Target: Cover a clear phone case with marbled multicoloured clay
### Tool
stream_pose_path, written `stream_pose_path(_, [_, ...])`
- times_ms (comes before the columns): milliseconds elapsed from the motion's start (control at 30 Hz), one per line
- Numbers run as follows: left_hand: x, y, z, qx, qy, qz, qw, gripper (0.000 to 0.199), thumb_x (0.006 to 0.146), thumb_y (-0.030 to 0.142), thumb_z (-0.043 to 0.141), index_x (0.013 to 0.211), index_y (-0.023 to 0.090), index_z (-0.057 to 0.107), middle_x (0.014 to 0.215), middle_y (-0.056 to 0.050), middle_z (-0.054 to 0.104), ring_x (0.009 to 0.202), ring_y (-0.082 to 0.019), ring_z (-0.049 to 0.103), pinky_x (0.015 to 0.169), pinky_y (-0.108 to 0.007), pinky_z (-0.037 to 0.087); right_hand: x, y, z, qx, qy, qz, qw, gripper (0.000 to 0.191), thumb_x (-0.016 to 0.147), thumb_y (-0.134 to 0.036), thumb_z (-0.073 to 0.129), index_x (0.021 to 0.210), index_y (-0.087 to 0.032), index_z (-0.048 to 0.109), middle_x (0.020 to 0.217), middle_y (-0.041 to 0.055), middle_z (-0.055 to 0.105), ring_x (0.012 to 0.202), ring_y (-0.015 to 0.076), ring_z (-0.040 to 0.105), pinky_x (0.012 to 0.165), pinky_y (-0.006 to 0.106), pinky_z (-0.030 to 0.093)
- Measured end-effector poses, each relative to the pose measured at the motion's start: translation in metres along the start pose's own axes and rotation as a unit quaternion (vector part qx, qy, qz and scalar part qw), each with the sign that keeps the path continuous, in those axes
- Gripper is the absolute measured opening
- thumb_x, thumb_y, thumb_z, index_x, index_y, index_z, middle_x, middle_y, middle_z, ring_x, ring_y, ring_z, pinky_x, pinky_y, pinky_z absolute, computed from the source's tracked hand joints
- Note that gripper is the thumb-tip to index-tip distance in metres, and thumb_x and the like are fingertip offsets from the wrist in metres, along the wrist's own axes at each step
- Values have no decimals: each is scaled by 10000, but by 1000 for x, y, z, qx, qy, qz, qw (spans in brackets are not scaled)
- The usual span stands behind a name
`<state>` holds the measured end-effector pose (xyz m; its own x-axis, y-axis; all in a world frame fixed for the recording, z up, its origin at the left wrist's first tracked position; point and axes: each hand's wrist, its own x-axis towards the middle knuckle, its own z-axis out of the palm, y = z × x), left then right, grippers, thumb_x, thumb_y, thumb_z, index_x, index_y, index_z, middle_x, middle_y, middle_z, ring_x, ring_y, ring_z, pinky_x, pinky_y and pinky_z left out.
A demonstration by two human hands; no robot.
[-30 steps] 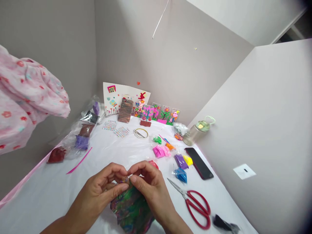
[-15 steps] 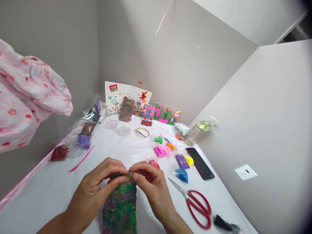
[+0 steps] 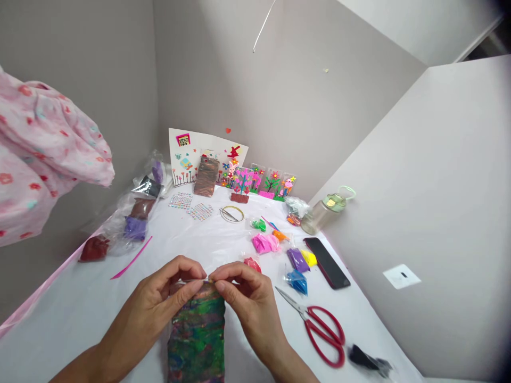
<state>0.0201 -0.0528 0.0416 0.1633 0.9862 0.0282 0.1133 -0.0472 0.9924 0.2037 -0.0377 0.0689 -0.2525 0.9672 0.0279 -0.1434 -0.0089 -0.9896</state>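
Marbled green, blue and brown clay covers a phone case (image 3: 197, 335) that sits low in the view, its near end cut off by the frame. My left hand (image 3: 159, 306) pinches its far edge between thumb and fingers. Close beside it, my right hand (image 3: 247, 303) grips the same edge near the right corner, so the fingertips of both hands almost meet. A thin clear rim shows at the left of that edge. The fingers hide part of the far end.
Red-handled scissors (image 3: 325, 330), a black phone (image 3: 327, 263) and packets of coloured clay (image 3: 297, 260) lie to the right. A bottle (image 3: 325, 213) stands behind them. Bagged clay (image 3: 136, 226) lines the left edge. At the back stand decorated cases (image 3: 271, 183) and a brown case (image 3: 206, 176).
My left fingers have shifted slightly along the case's far edge, and more of its clear rim shows. The right hand keeps its pinch. The whole view has tilted slightly.
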Motion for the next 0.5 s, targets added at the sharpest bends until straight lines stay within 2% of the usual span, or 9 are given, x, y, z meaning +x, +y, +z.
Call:
stream_pose_path(100, [-1, 0, 0, 9, 6, -2, 1000, 188, 945, 463, 561, 929, 283, 616, 917, 11, 623, 827, -169, 608, 672, -216, 489, 0, 1, 0, 3, 0, 7, 1000, 74, 782, -269, 774, 819, -205, 773, 813, 29, 713, 764, 152, 623, 693, 252, 484])
stream_pose_path(167, [-1, 0, 2, 31, 22, 29, 999, 142, 945, 429, 575, 953, 296, 627, 927, 18, 637, 823, -160, 613, 705, -214, 490, 0, 2, 0, 6, 5, 13, 1000, 78, 777, -269, 775, 818, -202, 771, 803, 29, 715, 757, 151, 625, 692, 252, 485])
stream_pose_path(300, [0, 1, 6, 81, 35, 114, 990, 64, 937, 346, 610, 939, 304, 658, 972, 19, 657, 931, -168, 633, 822, -217, 490, 0, 4, 1, -1, 17, 8, 1000, 90, 771, -280, 774, 813, -200, 770, 791, 30, 716, 741, 149, 625, 672, 249, 486])
stream_pose_path(500, [0, -2, 5, 114, 35, 146, 982, 66, 942, 278, 606, 913, 293, 663, 936, 10, 667, 904, -173, 640, 799, -230, 494, 0, 6, 4, 1, 21, 20, 1000, 92, 763, -275, 771, 808, -195, 766, 786, 31, 712, 736, 154, 625, 671, 259, 490])
